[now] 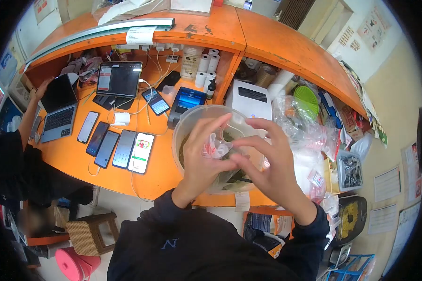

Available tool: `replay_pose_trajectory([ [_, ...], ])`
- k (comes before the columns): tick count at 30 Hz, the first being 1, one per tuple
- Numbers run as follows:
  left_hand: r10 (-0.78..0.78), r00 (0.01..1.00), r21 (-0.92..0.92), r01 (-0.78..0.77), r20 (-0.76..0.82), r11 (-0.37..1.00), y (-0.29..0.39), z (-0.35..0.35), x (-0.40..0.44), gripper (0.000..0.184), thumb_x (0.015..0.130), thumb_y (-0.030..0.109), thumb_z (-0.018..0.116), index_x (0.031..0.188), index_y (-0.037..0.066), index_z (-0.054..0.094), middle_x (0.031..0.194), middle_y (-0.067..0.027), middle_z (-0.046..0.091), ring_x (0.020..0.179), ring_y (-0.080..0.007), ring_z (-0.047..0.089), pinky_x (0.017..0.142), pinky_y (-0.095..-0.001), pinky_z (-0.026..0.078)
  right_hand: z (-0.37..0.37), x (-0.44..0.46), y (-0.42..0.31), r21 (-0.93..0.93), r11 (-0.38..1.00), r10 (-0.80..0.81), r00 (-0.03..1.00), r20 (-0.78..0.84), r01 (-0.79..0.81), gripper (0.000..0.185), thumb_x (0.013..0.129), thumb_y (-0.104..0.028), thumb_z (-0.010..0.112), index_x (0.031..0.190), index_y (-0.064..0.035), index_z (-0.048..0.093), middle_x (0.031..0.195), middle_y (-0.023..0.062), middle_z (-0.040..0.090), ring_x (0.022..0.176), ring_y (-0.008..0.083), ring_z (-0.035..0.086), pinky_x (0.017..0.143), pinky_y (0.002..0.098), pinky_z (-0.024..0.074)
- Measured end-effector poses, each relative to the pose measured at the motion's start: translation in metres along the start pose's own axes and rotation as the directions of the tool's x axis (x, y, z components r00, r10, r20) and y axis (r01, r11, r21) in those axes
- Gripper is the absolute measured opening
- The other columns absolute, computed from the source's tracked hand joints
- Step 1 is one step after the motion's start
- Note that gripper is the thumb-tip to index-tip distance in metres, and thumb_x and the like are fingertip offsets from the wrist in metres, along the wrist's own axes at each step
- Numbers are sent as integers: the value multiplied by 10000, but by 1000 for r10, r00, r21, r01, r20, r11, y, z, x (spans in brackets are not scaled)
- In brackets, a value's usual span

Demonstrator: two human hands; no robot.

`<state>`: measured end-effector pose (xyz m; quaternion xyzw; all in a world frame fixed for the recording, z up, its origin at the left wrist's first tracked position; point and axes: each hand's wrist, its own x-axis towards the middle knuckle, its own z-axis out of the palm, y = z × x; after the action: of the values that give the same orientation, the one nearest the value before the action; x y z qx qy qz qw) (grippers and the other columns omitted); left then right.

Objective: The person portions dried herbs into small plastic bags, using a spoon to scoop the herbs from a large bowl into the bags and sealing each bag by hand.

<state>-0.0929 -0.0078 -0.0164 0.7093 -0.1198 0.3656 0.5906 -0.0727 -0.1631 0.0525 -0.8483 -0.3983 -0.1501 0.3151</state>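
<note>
Evidently one plastic bag [215, 149] is already bunched, no knot showing: the left hand [196, 155] grips it in closed fingers above one round tub [192, 116]; the right hand [273, 160], at three o'clock, curls its fingers close, their hold unclear; five smartphones [106, 149] line the worktop [163, 165] at nine o'clock

Translucent tub [179, 129]: inside partly covered by your left hand [198, 152] and right hand [269, 161].
Plastic bag [215, 147]: lower part behind your left hand.
Phone screens [141, 153]: small print unreadable to you.
Co-worker [11, 164]: cut off at left.
</note>
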Motion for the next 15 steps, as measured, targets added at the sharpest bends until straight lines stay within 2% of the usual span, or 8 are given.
replay_pose_trajectory([
  [1,1,1000,-8,-1,-9,1000,0,-2,0,686,549,74,839,1178,34,568,1085,-97,562,941,-181,557,822,-290,452,5,4,3,21,999,-26,1000,18,25,240,720,-186,734,948,-127,682,1083,99,559,1038,280,529,843,390,414],
  [4,-194,981,-218,191,10,957,5,-7,0,578,619,73,817,1141,23,575,1041,-72,583,915,-139,554,805,-273,453,0,9,2,41,999,-33,999,-9,33,124,729,-132,722,848,-110,697,1025,98,579,985,264,565,796,356,450],
  [7,-351,905,-396,421,240,816,-7,-21,-4,370,728,69,753,1060,14,598,953,-50,615,854,-100,560,761,-250,460,-6,8,3,171,983,61,998,23,-64,70,746,-79,698,814,-71,689,943,102,605,876,253,606,721,325,475],
  [10,-374,911,-376,412,174,830,-3,-24,-5,155,833,80,653,963,8,607,803,-54,650,657,-67,568,568,-169,429,-14,7,12,213,971,89,992,91,-106,69,789,-54,669,851,-24,667,896,92,624,824,196,626,749,299,495],
  [13,-292,946,-293,321,141,900,8,-23,-2,100,856,88,631,905,5,601,758,-55,647,636,-61,564,556,-178,421,-12,5,8,513,792,296,943,151,-330,104,832,-59,643,892,24,631,889,81,634,862,150,621,839,298,494],
  [15,-234,965,-236,256,120,937,13,-20,-1,88,834,67,650,884,2,617,769,-44,643,682,-87,581,615,-219,450,-12,4,9,559,763,278,945,171,-325,127,849,-63,629,929,32,607,913,74,630,904,129,607,876,301,486],
])
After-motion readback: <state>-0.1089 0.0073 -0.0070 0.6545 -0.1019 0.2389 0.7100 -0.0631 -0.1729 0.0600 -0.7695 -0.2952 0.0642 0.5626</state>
